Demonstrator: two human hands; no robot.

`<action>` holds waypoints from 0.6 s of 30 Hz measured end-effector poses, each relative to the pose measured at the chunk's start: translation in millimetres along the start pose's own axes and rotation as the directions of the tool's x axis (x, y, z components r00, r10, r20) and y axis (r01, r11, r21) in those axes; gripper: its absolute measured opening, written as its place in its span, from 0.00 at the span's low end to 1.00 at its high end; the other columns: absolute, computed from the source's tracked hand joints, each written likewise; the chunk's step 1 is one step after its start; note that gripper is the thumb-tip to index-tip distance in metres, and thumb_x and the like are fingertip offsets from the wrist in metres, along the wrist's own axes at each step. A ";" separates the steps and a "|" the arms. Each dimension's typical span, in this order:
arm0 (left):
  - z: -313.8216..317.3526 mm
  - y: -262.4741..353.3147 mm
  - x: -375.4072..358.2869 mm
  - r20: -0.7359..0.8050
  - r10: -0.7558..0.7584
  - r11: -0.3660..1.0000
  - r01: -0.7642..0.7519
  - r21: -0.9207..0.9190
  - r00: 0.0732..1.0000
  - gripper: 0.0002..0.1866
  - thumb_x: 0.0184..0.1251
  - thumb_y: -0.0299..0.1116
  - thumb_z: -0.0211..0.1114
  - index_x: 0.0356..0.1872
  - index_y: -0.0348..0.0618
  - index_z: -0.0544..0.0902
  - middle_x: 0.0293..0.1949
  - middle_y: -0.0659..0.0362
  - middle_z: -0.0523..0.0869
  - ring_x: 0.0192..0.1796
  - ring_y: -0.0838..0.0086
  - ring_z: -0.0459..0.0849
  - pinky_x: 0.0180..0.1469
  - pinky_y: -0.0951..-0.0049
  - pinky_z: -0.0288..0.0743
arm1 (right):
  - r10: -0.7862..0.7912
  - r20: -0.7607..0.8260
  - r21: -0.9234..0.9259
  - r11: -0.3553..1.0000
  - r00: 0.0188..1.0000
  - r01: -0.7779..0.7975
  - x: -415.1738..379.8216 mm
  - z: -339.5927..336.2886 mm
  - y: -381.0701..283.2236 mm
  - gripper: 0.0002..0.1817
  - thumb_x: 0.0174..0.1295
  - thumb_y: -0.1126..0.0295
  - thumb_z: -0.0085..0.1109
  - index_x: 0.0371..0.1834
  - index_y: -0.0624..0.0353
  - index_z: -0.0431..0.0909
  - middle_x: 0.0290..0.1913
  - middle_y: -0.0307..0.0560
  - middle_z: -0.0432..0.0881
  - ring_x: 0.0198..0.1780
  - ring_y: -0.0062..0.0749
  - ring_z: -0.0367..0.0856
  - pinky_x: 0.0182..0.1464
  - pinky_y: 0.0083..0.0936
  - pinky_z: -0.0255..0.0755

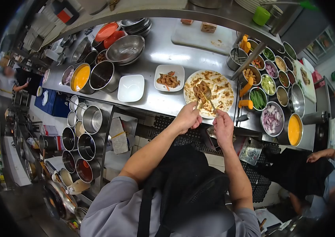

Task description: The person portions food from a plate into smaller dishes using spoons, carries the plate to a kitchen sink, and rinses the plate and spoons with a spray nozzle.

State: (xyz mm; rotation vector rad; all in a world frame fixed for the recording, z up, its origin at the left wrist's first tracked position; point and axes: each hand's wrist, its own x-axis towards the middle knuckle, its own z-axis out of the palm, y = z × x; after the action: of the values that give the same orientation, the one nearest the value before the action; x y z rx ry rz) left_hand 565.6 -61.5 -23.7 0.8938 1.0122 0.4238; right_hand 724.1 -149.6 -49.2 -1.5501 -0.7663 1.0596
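Steel kitchen bench [163, 55] holds a sauce-smeared plate [224, 93]. Right hand [223, 128] fingers pinch a spoon [208, 94] over remaining meat [200, 91]; left hand [187, 117] fingers pinch the plate's rim. Some meat already fills the square dish [169, 78].

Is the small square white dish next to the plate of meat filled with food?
No, the square white dish is bare inside, while the rectangular dish beside it holds meat.

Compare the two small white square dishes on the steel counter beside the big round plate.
The nearer square dish holds no food, while the farther square dish holds a portion of brown, saucy food. The nearer square dish sits closer to the metal pots, while the farther square dish sits right beside the round plate, where both hands work with a spoon. Both are white, square with rounded corners, and lie flat on the counter.
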 end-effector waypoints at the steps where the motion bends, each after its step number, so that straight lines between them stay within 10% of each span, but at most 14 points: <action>1: -7.5 3.1 -5.5 -0.025 0.024 1.000 -0.025 -0.016 0.999 0.29 0.75 0.25 0.44 0.75 0.33 0.55 0.23 0.55 0.78 0.15 0.76 0.71 0.16 0.74 0.62 | -0.007 0.014 -0.007 1.000 1.000 0.007 1.5 6.6 -7.2 0.19 0.73 0.69 0.45 0.60 0.70 0.74 0.28 0.37 0.77 0.24 0.16 0.70 0.26 0.16 0.66; 11: -164.7 29.5 -70.8 -0.378 0.084 0.987 -0.129 -0.096 0.922 0.29 0.74 0.25 0.44 0.75 0.33 0.57 0.25 0.56 0.78 0.17 0.77 0.70 0.17 0.75 0.63 | 0.130 0.435 0.182 0.956 0.891 -0.229 39.8 181.9 -47.5 0.16 0.73 0.73 0.45 0.59 0.66 0.73 0.27 0.36 0.74 0.18 0.11 0.59 0.16 0.11 0.50; 13: -198.9 20.4 -70.1 -0.485 0.073 0.997 -0.071 0.022 0.872 0.27 0.73 0.25 0.44 0.73 0.32 0.59 0.25 0.56 0.79 0.16 0.79 0.69 0.17 0.75 0.62 | 0.150 0.522 0.150 0.953 0.840 -0.263 65.0 218.9 -11.2 0.17 0.72 0.74 0.46 0.61 0.66 0.72 0.27 0.40 0.76 0.20 0.17 0.67 0.19 0.17 0.60; 15: -241.9 1.5 -57.0 -0.529 0.077 0.986 0.014 0.167 0.845 0.23 0.72 0.24 0.44 0.67 0.31 0.67 0.30 0.47 0.84 0.22 0.68 0.81 0.22 0.67 0.74 | -0.344 0.520 -0.284 0.794 0.782 0.538 85.3 251.2 26.0 0.18 0.71 0.73 0.46 0.62 0.66 0.71 0.29 0.51 0.79 0.28 0.35 0.80 0.31 0.30 0.74; 16: -261.5 -9.7 -47.7 -0.567 0.172 0.847 0.173 0.503 0.805 0.21 0.70 0.24 0.45 0.62 0.30 0.70 0.34 0.42 0.85 0.29 0.60 0.85 0.30 0.62 0.78 | -0.507 0.575 -0.306 0.595 0.642 0.743 86.2 258.4 25.1 0.20 0.68 0.75 0.46 0.63 0.63 0.71 0.39 0.59 0.81 0.42 0.53 0.84 0.46 0.43 0.76; 18: -266.5 -0.7 -55.7 -0.563 0.378 0.465 0.375 0.802 0.735 0.17 0.66 0.23 0.48 0.53 0.29 0.76 0.44 0.32 0.85 0.48 0.44 0.87 0.51 0.51 0.81 | -0.445 0.642 -0.419 0.479 0.625 0.771 79.5 260.2 11.1 0.21 0.65 0.76 0.48 0.62 0.64 0.72 0.42 0.59 0.79 0.43 0.54 0.83 0.47 0.44 0.77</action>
State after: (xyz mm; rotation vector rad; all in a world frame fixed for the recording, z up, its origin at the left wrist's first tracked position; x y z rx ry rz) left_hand 307.3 18.4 -55.3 1.7834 2.0531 0.1684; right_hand 517.3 22.6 -91.3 -1.3438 -2.0823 0.5559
